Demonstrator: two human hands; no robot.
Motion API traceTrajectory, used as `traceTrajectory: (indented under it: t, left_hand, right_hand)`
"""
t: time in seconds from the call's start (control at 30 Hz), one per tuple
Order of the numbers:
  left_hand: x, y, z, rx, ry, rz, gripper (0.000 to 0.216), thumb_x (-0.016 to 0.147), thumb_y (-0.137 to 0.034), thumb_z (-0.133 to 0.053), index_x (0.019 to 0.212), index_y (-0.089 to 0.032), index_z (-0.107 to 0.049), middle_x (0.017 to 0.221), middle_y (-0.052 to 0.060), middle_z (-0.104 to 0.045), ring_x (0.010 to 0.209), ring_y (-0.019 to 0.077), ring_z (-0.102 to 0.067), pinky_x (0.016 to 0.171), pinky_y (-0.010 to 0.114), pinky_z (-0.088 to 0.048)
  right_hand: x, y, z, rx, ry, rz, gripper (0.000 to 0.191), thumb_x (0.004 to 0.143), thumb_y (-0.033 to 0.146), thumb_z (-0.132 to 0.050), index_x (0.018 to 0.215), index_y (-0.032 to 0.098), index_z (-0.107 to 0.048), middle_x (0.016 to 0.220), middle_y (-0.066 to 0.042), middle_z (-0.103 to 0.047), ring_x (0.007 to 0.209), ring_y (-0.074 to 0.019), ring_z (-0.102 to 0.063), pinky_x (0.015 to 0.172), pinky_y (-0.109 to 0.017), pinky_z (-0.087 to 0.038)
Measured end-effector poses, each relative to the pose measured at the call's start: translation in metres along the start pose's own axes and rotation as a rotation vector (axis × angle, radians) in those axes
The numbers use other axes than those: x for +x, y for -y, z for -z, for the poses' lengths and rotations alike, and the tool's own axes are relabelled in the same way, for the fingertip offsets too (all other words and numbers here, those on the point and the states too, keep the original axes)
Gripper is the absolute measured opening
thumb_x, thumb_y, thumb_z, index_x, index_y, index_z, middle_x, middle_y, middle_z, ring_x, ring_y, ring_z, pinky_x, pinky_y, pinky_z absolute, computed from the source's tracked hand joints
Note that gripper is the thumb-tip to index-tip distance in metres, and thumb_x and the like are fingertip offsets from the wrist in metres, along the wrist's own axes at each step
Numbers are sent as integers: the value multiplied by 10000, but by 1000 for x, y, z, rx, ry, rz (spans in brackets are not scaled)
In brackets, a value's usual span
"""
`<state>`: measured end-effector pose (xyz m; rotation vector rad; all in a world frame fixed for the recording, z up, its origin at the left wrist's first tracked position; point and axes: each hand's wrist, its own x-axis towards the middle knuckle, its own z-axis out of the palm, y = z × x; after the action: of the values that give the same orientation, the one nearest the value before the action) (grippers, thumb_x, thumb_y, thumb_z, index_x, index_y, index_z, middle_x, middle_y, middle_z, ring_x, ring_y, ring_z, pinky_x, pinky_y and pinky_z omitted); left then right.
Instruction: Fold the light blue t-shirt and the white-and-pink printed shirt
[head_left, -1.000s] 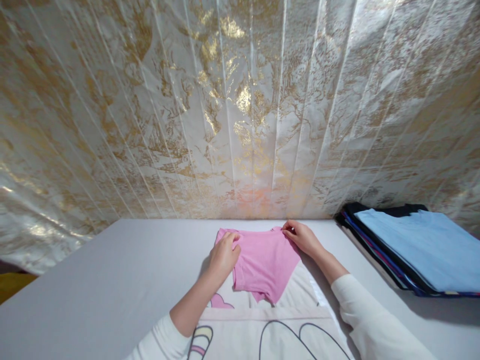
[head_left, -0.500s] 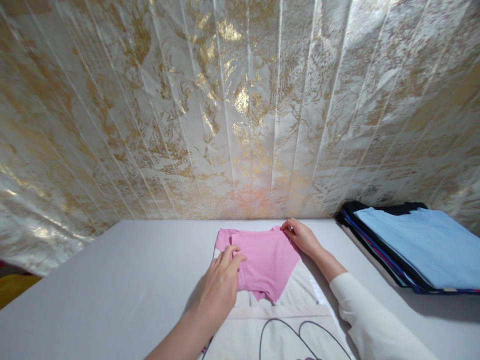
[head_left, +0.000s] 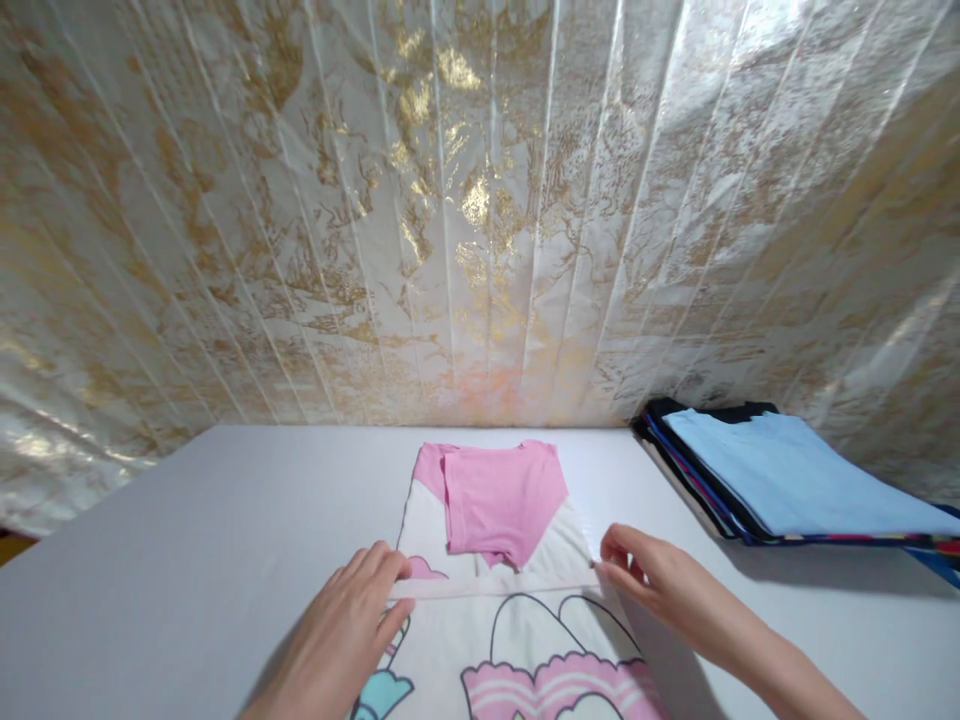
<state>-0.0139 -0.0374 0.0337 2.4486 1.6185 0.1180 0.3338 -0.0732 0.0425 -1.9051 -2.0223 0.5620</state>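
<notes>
A white and pink shirt (head_left: 495,490) lies face down on the table, its pink sleeve part folded inward over the back. Its lower part, printed with cartoon shapes in pink, blue and black outline, stretches toward me below a pale hem band. At the left end of that band rests my left hand (head_left: 349,615), thumb and fingers apart on either side of it. My right hand (head_left: 660,580) is at the band's right end, with curled fingertips and thumb pinching the cloth's edge. Its lower fingers are partly hidden.
On the right stands a pile of folded clothes (head_left: 795,470), light blue on top with black and dark blue layers under it. The white table (head_left: 187,560) ends at a gold-and-silver patterned sheet (head_left: 480,250) behind. A yellow thing (head_left: 11,546) shows at the far left edge.
My right hand has left the shirt's top corner and come down to the hem band. My left hand has moved off the pink sleeve, down and left. More of the print shows.
</notes>
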Motion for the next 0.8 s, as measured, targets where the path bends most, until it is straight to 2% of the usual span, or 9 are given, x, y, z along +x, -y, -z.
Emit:
traceTrajectory:
  t: [0.07,0.13,0.27,0.43,0.53,0.67,0.8]
  left_hand:
    - [-3,-3,2,26,2,9,151,893,-155,-495,992,-190,-603,1022,66,-591,984,248,-549,845,369,-400]
    - [-3,-11,7,50,-27,19,162,865,-121,-508,976,-190,-604,1025,65,-593,990,255,-543,848,379,-394]
    - [3,-46,16,-39,-78,-84,279,798,-58,-527,1024,-208,-588,1078,44,-595,1029,237,-524,876,367,-382]
    - [31,-99,2,-155,-40,-330,296,801,-130,-581,1086,-207,-593,1107,37,-618,1042,232,-524,924,366,-379]
    - [44,-120,-6,-130,-6,-306,203,796,-199,-631,997,-173,-626,1021,55,-647,998,256,-540,918,401,-381]
    - [40,-123,-5,-147,29,-218,136,792,-160,-626,928,-171,-624,983,49,-639,985,252,-533,901,399,-371]
    - [26,-112,-6,-196,-2,-228,127,784,-98,-576,871,-187,-602,1029,37,-594,1011,244,-494,868,382,-351]
  right_hand:
    - [-15,4,-8,13,13,-21,135,822,336,-512,914,237,-520,768,-7,-642,656,-181,-581,615,-280,-382]
    - [-19,4,-17,48,-25,-9,215,797,269,-496,1010,243,-492,765,7,-634,651,-175,-581,620,-276,-390]
    - [-17,0,-24,169,-110,54,243,826,240,-430,1066,244,-466,774,11,-624,654,-160,-574,613,-263,-399]
    - [-20,-6,-20,218,-91,66,235,846,234,-416,1066,232,-497,811,-2,-599,713,-164,-585,632,-259,-419]
    - [-19,-4,-18,167,-97,83,235,832,213,-459,1056,228,-526,901,-19,-584,776,-170,-577,704,-275,-433]
    - [-15,0,-17,173,-20,148,175,754,110,-499,886,221,-537,924,-15,-551,830,-166,-559,740,-260,-424]
    - [-16,2,-11,225,26,230,285,665,3,-451,836,222,-514,988,-7,-549,902,-146,-559,788,-228,-407]
